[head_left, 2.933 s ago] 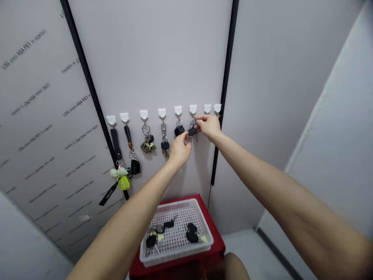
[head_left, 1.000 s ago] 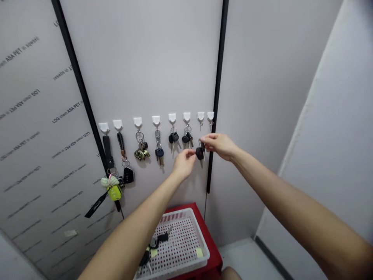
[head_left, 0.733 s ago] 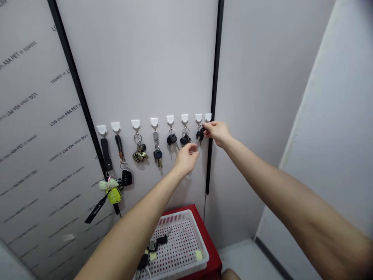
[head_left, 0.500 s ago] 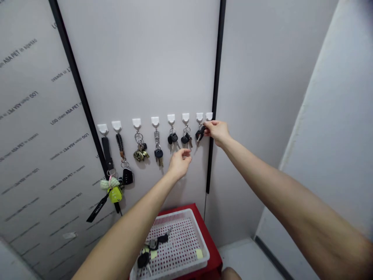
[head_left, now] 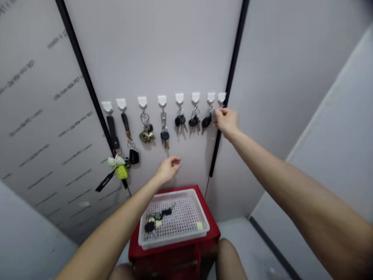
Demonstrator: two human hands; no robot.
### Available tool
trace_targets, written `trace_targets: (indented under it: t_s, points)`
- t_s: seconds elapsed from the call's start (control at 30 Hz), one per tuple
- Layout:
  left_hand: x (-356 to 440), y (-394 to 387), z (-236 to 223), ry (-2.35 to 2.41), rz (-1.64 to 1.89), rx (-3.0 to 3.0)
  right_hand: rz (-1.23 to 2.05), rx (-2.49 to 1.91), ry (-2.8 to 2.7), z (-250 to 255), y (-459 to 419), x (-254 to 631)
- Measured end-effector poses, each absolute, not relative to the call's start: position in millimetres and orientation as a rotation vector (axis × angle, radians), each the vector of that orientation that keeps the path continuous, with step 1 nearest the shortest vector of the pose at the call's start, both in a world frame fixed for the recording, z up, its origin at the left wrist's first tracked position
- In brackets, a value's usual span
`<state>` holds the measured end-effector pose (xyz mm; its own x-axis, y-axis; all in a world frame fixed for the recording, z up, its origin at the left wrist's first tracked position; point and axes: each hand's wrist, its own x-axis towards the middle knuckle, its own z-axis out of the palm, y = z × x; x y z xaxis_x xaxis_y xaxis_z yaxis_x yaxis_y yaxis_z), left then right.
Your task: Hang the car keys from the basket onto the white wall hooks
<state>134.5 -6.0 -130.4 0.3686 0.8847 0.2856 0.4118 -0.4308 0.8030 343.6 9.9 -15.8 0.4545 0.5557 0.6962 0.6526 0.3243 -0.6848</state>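
Note:
Several white hooks (head_left: 179,98) run in a row across the pale wall panel, most with keys hanging from them. My right hand (head_left: 227,121) is up at the rightmost hook (head_left: 222,97), fingers pinched together and smeared by motion; whatever lies between them cannot be made out. Just left of its fingertips a black key (head_left: 207,119) hangs from the neighbouring hook. Lower down, my left hand (head_left: 169,169) hovers in front of the wall above the basket, fingers loosely bent and apart, with nothing visible in it. Closest above it hangs a dark-headed bunch of keys (head_left: 164,136).
A white perforated basket (head_left: 175,244) holds several keys (head_left: 150,226) and yellow paper bits, standing on a red-covered stool (head_left: 214,230). A yellow-green key fob (head_left: 121,172) dangles at far left. Black strips (head_left: 233,70) edge the panel.
My left hand has dropped down and left, away from the hanging keys. My right hand has shifted from the black key to the rightmost hook. The view has tilted downward.

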Motion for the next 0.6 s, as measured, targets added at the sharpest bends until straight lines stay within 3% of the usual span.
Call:
trace_targets:
  t_s: [0.1, 0.33, 0.43, 0.6]
  points:
    - [101, -13, -174, 1.275, 0.768, 2.063, -0.133, -1.357, -1.232, -63, -8, 328]
    - [61, -48, -240, 1.482, 0.171, 2.420, 0.476, -1.371, -2.120, -224, -64, 224]
    - [58, -54, -238, 1.474, 0.039, 2.502, 0.448, -1.381, -2.384, -252, -67, 195]
    - [55, -54, -231, 1.454, -0.116, 2.510, 0.324, -1.472, -2.498, -257, -64, 182]
